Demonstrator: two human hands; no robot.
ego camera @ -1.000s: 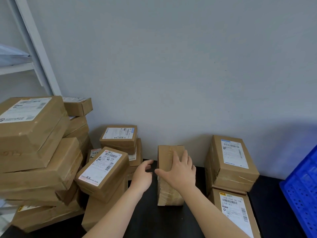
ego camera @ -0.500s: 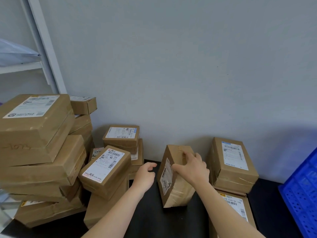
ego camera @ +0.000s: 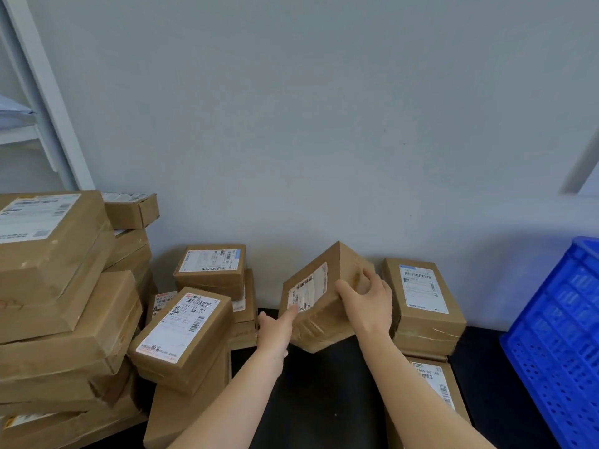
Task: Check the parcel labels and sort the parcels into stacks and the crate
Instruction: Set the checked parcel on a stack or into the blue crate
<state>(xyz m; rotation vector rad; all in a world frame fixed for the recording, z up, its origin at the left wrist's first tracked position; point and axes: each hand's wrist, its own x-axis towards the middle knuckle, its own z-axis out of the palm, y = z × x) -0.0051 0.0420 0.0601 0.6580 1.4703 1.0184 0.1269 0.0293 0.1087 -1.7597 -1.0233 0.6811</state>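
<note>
The white-labelled brown cardboard parcel [ego camera: 319, 319] tilts over the bare black tabletop strip [ego camera: 324, 400] between two brown box stacks [ego camera: 184, 328], right hand [ego camera: 369, 306] curled round its upper edge, left hand [ego camera: 275, 328] touching its lower edge with straight fingers, perforated blue plastic crate [ego camera: 557, 335] well apart.

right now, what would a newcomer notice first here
The tilted parcel at centre, gripped by the right hand with the left hand touching its label side. Then the tall stack of parcels at left and the blue crate at the right edge.
</note>
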